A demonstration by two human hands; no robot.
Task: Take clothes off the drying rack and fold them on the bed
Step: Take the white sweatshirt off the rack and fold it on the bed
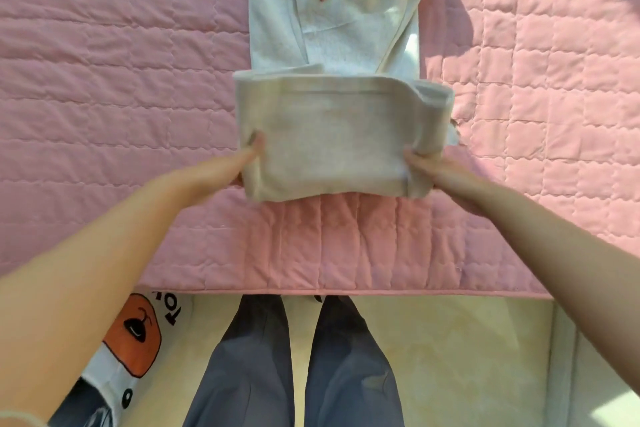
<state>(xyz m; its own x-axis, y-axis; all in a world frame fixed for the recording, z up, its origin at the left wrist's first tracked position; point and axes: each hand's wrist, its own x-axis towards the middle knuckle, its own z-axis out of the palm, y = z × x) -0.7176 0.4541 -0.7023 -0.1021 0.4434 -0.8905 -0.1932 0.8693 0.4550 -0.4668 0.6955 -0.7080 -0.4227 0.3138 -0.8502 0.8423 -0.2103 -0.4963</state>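
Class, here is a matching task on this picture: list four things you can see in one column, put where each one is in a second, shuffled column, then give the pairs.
Column 1
1. left hand
2. cream garment
3. pink quilt
4. grey trousers

Column 2
A. spread over the bed
B. below the bed's near edge, on the person's legs
C. grips the left side of the folded end
D. lies on the bed cover, near end folded over

Pairs: 1-C, 2-D, 3-A, 4-B

Both arms outstretched, left grip (pixel 244 163) and right grip (pixel 427 168) each pinching garment (pixel 332 142)
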